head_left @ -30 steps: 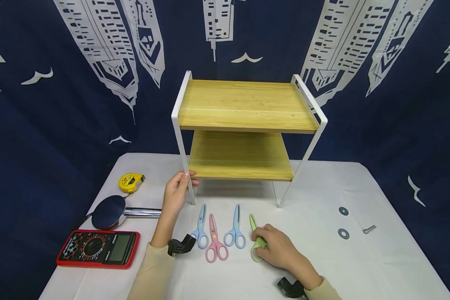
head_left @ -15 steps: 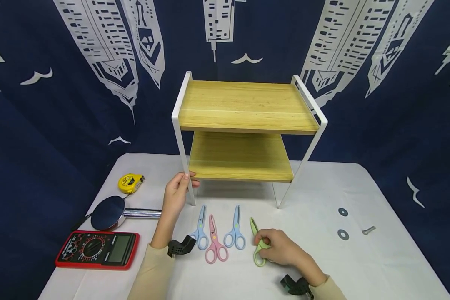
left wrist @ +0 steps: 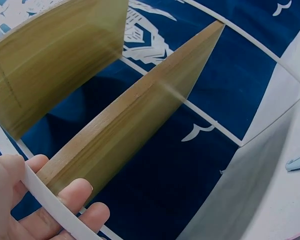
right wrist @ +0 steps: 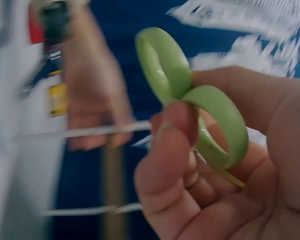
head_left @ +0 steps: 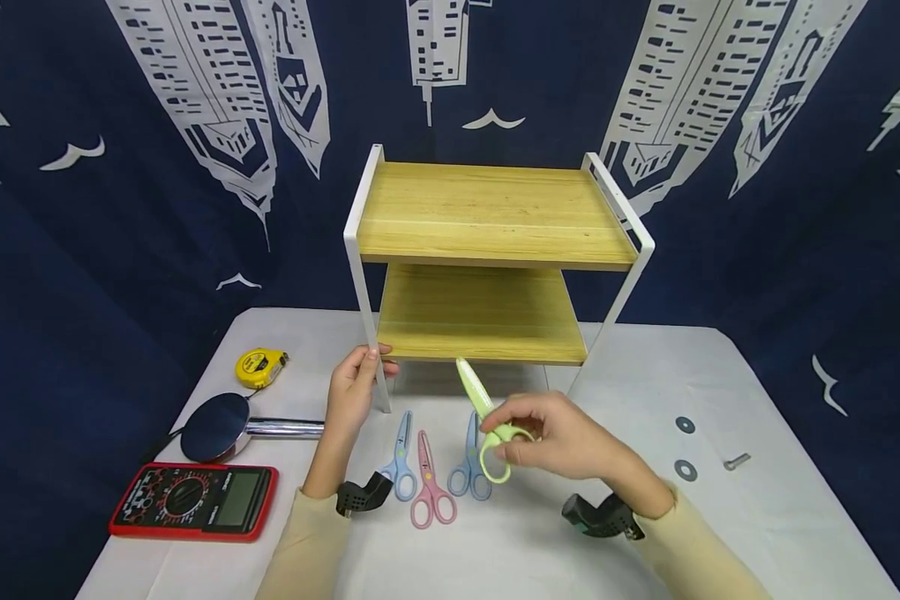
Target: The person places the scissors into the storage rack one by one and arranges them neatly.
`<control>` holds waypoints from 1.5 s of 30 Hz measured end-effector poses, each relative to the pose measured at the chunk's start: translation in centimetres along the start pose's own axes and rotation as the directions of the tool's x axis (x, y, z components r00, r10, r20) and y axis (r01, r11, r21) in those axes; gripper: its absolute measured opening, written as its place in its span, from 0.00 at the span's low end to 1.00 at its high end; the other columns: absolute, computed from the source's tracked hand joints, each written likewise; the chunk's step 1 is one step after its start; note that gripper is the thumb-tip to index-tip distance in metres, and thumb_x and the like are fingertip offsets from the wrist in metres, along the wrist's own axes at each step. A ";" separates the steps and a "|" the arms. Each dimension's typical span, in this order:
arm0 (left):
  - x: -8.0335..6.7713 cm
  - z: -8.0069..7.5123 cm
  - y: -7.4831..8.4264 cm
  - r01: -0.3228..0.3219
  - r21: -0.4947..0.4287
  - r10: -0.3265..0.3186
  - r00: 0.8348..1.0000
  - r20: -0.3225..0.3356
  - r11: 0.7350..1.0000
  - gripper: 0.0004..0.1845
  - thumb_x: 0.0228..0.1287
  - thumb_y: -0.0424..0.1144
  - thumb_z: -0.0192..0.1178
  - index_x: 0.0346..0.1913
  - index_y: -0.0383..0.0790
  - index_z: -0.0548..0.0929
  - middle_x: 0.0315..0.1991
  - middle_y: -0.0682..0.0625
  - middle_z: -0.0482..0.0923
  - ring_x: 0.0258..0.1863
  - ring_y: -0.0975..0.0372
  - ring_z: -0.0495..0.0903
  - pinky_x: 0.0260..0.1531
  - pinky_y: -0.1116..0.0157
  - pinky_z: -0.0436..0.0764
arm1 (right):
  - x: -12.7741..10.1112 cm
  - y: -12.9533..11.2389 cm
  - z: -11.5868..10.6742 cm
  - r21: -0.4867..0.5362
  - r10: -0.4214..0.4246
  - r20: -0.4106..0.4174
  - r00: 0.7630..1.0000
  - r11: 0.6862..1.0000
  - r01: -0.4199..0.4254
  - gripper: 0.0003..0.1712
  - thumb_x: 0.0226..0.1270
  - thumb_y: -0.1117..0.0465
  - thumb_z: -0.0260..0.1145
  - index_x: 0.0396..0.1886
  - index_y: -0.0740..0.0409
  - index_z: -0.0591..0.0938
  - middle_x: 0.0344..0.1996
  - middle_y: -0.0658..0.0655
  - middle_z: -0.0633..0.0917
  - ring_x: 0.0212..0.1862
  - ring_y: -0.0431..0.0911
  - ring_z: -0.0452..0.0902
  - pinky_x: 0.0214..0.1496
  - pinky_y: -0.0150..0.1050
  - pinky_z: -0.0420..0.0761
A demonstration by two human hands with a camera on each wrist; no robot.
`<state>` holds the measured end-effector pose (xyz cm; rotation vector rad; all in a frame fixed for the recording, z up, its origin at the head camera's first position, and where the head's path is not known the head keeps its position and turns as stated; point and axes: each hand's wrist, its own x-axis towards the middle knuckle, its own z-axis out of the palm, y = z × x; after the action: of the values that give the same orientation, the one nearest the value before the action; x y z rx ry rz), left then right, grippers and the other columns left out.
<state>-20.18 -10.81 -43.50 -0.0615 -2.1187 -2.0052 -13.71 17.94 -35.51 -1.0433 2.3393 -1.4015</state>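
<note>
A person's right hand (head_left: 551, 435) pinches a pair of green scissors (head_left: 475, 389) by the handle loops (right wrist: 180, 65), raised above the worktop (head_left: 645, 375) and pointing forward from the hand. To its left, the left hand (head_left: 351, 390) grips the white leg (head_left: 362, 292) of a shelf unit (head_left: 495, 212). The scissors look light, stiff and smooth (perhaps mostly plastic), liable to slip from a slack pinch; the loops, nearest the palm, seem the surest hold.
</note>
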 end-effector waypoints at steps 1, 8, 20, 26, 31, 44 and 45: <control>0.0 0.0 0.0 0.000 -0.003 0.000 1.000 -0.003 1.000 0.17 0.82 0.38 0.46 0.52 0.28 0.82 0.35 0.40 0.89 0.35 0.72 0.85 0.43 0.64 0.73 | 0.8 -1.4 -0.6 -0.010 -0.048 -0.011 0.999 0.999 0.048 0.13 0.62 0.73 0.70 0.47 0.65 0.86 0.37 0.59 0.87 0.30 0.35 0.72 0.29 0.31 0.73; 0.2 -0.1 -0.4 0.001 -0.044 -0.001 1.000 -0.003 0.999 0.17 0.82 0.38 0.47 0.51 0.28 0.81 0.31 0.50 0.88 0.34 0.71 0.85 0.43 0.64 0.74 | 7.2 -9.3 -4.1 -0.092 -0.190 -0.123 0.974 0.979 0.180 0.16 0.61 0.74 0.72 0.50 0.69 0.85 0.39 0.61 0.88 0.29 0.39 0.76 0.30 0.30 0.75; 0.2 0.2 -0.4 -0.030 -0.048 0.030 1.000 -0.007 0.998 0.16 0.81 0.36 0.47 0.51 0.26 0.81 0.32 0.42 0.88 0.33 0.70 0.85 0.43 0.65 0.74 | 19.1 -11.7 -7.8 -0.321 0.015 -0.349 0.937 0.937 -0.135 0.18 0.65 0.59 0.70 0.53 0.55 0.88 0.50 0.53 0.88 0.43 0.44 0.75 0.47 0.34 0.73; 0.1 0.2 -0.5 -0.021 -0.055 0.020 1.000 -0.009 0.998 0.16 0.81 0.36 0.47 0.51 0.26 0.81 0.30 0.51 0.88 0.34 0.70 0.85 0.44 0.66 0.75 | 21.7 -10.9 -7.4 -0.422 0.056 -0.336 0.940 0.884 -0.203 0.20 0.67 0.53 0.69 0.57 0.52 0.85 0.48 0.57 0.87 0.51 0.46 0.77 0.55 0.39 0.74; 0.0 0.1 -0.5 -0.027 -0.039 0.026 1.000 -0.016 0.999 0.16 0.82 0.37 0.47 0.51 0.28 0.82 0.31 0.45 0.88 0.34 0.70 0.85 0.43 0.65 0.73 | 22.3 -10.8 -7.0 -0.476 0.062 -0.352 0.934 0.847 -0.236 0.22 0.69 0.50 0.68 0.58 0.53 0.83 0.48 0.57 0.88 0.52 0.47 0.80 0.58 0.40 0.76; 0.0 0.1 -0.4 -0.016 -0.031 0.016 1.000 -0.015 0.999 0.17 0.82 0.38 0.47 0.51 0.28 0.82 0.36 0.31 0.86 0.34 0.70 0.85 0.42 0.67 0.72 | 21.9 -10.7 -7.1 -0.515 -0.001 -0.300 0.954 0.842 -0.161 0.18 0.69 0.51 0.67 0.54 0.53 0.89 0.52 0.52 0.89 0.59 0.45 0.81 0.63 0.40 0.75; 0.0 0.1 -0.5 -0.018 -0.036 0.017 1.000 -0.013 0.999 0.17 0.82 0.38 0.47 0.51 0.28 0.82 0.36 0.31 0.86 0.35 0.68 0.86 0.42 0.66 0.73 | 21.9 -10.6 -7.0 -0.514 0.002 -0.299 0.954 0.842 -0.163 0.18 0.69 0.52 0.66 0.54 0.53 0.88 0.53 0.53 0.89 0.60 0.45 0.80 0.64 0.40 0.75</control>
<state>-20.28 -10.76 -43.95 -0.0726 -2.0676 -2.0280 -28.27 4.95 -19.37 -0.8788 3.0624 -0.9262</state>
